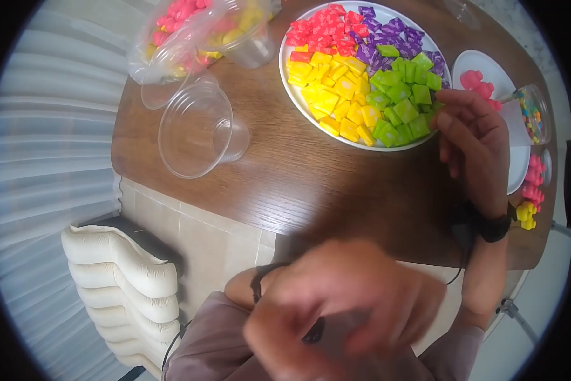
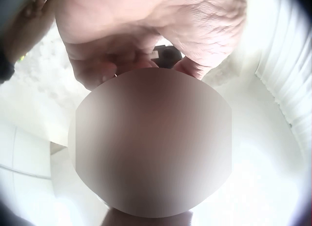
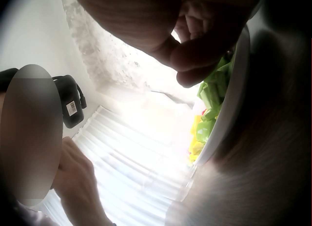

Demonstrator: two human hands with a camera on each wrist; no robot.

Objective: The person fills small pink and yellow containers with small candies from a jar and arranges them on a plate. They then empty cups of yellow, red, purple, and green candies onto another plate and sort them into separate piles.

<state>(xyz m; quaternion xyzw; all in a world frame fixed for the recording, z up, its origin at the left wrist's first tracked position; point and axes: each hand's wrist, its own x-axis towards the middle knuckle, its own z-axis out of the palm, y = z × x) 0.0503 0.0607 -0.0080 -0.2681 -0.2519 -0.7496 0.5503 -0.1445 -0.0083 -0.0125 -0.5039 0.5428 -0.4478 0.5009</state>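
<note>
We saw the sort already far along: the white plate (image 1: 290, 82) held candies grouped by colour, red candies (image 1: 323, 28) and purple candies (image 1: 390, 32) on the side farthest from our right hand (image 1: 473, 149), yellow candies (image 1: 336, 95) to its left, and green candies (image 1: 403, 101) right at its fingertips. What looked left, as we judged it: the mixed candies in the plastic bag (image 1: 171, 44) and in the cup (image 1: 250, 35) beside it, both well apart from the right hand across the desk (image 1: 311, 184), plus an empty clear cup (image 1: 196, 127) standing between them and us.

Right hand: fingers curled down at the plate's near rim, fingertips touching the green candies. In the right wrist view the thumb and fingers (image 3: 204, 55) closed together just above the green pile, so we read it as pinching a green candy, though the piece itself was hidden. Beyond that hand sat a small white dish (image 1: 489, 70) with pink candies (image 1: 476, 81), a small container of mixed sweets (image 1: 532, 114), and more pink and yellow gummies (image 1: 528, 203) by the wrist.

Left hand (image 1: 342, 305): raised close to the head camera, off the desk, blurred. Fingers bent around a small dark object (image 2: 166, 55), apparently camera gear. We could not tell the grip for sure.
</note>
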